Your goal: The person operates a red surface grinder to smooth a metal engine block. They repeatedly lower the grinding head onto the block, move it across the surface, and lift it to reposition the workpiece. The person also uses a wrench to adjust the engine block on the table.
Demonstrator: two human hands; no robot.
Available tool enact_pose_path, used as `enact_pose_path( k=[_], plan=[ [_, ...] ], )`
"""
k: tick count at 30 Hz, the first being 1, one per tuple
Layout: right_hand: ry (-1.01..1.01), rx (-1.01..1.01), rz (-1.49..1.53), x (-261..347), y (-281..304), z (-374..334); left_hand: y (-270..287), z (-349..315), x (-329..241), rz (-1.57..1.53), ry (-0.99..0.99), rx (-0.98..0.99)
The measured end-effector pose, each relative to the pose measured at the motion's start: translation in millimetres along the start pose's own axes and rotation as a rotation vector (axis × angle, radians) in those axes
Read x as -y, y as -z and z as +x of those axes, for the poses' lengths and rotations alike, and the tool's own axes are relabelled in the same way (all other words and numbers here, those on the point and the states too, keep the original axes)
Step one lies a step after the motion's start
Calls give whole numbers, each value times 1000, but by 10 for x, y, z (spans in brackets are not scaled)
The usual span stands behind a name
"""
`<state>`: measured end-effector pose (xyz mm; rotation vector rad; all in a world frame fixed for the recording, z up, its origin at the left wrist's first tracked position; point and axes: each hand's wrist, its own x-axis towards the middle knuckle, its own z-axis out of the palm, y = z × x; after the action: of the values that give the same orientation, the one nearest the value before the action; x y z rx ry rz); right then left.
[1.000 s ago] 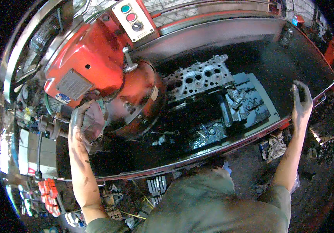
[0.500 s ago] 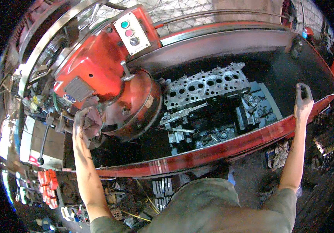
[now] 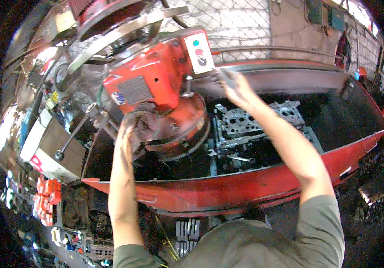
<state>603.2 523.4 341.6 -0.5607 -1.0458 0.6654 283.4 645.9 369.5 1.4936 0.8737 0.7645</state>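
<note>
My left hand (image 3: pixel 131 119) is closed on a dark, grimy rag (image 3: pixel 146 127) beside the red machine head (image 3: pixel 145 71) of a surface grinder. My right hand (image 3: pixel 237 90) is raised just right of and below the white control panel (image 3: pixel 199 52), which has a green button, a red button and a dark knob. It looks empty, its fingers stretched toward the panel and smeared by motion. Under my right forearm lies a metal cylinder head (image 3: pixel 259 120), partly covered by the arm. A wrench (image 3: pixel 232 156) rests on the fixture in front of it.
A long red trough (image 3: pixel 227 192) surrounds the cylinder head and the round red grinding wheel guard (image 3: pixel 180 134). A lever with a black ball (image 3: pixel 59 155) sticks out at the left, near a white box (image 3: pixel 53 147). Wire mesh (image 3: pixel 241 27) stands behind.
My right hand has swung from the trough's right end to the left, up near the control panel. My left hand stays at the rag. The view has shifted, so the machine appears farther right.
</note>
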Motion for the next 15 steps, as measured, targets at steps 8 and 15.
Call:
enact_pose_path(
  k=[8, 15],
  plan=[
    [470, -702, -726, -1351, -1105, 774, 543, 131, 75, 576, -706, 130],
    [-10, -142, -757, -685, -1652, -68, 681, 146, 101, -237, -121, 198]
  ],
)
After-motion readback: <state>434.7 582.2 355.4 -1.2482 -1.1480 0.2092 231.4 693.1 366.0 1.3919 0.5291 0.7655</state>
